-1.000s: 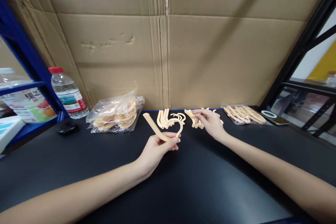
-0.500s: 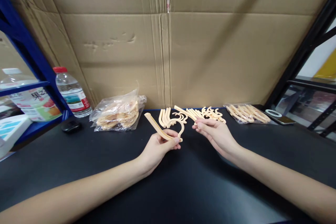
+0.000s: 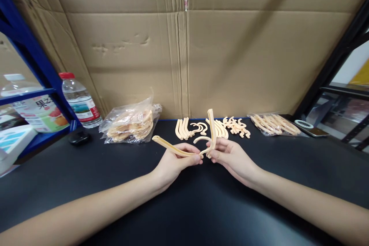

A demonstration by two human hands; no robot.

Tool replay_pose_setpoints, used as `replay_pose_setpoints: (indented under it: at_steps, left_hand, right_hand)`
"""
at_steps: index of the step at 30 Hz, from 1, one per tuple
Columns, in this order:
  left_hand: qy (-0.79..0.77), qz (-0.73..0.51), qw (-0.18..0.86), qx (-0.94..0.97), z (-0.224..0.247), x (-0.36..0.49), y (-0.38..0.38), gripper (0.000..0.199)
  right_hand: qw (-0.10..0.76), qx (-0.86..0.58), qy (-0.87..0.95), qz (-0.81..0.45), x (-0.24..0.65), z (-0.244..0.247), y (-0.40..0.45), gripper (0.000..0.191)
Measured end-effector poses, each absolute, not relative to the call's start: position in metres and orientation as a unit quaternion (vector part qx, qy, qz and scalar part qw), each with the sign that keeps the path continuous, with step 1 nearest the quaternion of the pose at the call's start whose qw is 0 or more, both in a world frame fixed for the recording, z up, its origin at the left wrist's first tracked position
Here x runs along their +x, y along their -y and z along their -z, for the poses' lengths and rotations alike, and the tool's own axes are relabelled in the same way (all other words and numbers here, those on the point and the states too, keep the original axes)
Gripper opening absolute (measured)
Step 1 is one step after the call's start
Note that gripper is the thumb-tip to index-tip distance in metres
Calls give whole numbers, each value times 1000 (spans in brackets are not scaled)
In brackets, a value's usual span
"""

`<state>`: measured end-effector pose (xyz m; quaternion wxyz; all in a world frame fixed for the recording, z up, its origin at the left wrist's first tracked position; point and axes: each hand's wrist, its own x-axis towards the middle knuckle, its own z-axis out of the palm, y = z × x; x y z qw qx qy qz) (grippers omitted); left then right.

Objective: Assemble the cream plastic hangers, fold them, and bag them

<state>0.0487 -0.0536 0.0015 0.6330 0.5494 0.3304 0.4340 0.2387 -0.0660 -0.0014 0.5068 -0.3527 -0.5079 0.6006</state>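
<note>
My left hand point(image 3: 175, 161) is closed on a beige plastic hanger arm point(image 3: 165, 145), which slants up to the left from my fingers. A curved hanger hook point(image 3: 201, 138) rises at that arm's inner end, between my hands. A second hanger arm point(image 3: 212, 127) stands nearly upright in my right hand point(image 3: 235, 159), pinched near its lower end. The two inner ends sit very close at my fingertips; whether they touch I cannot tell. Behind my hands lie rows of loose hanger arms point(image 3: 181, 128), several hooks point(image 3: 203, 127) and a pile of small curved pieces point(image 3: 236, 126).
A clear bag of beige parts point(image 3: 129, 125) is at the back left, another bag point(image 3: 273, 124) at the back right beside a phone point(image 3: 317, 132). A black mouse point(image 3: 80, 138) and a water bottle point(image 3: 82, 103) stand left. Cardboard point(image 3: 129, 54) walls the back.
My right hand has moved left and down, bringing its hanger arm from slanted to nearly upright beside the hook. The arm in my left hand has tilted flatter.
</note>
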Motion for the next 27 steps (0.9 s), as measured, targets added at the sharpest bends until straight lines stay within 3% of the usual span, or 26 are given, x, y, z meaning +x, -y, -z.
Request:
replay_pose_setpoints:
  at_steps: [8, 27]
  left_hand:
    - [-338, -405, 641, 557, -7, 49, 57, 27]
    - [-273, -413, 636, 592, -6, 48, 54, 8]
  right_hand:
    - [502, -344, 529, -592, 234, 0, 72, 27]
    - [502, -347, 582, -537, 234, -2, 70, 20]
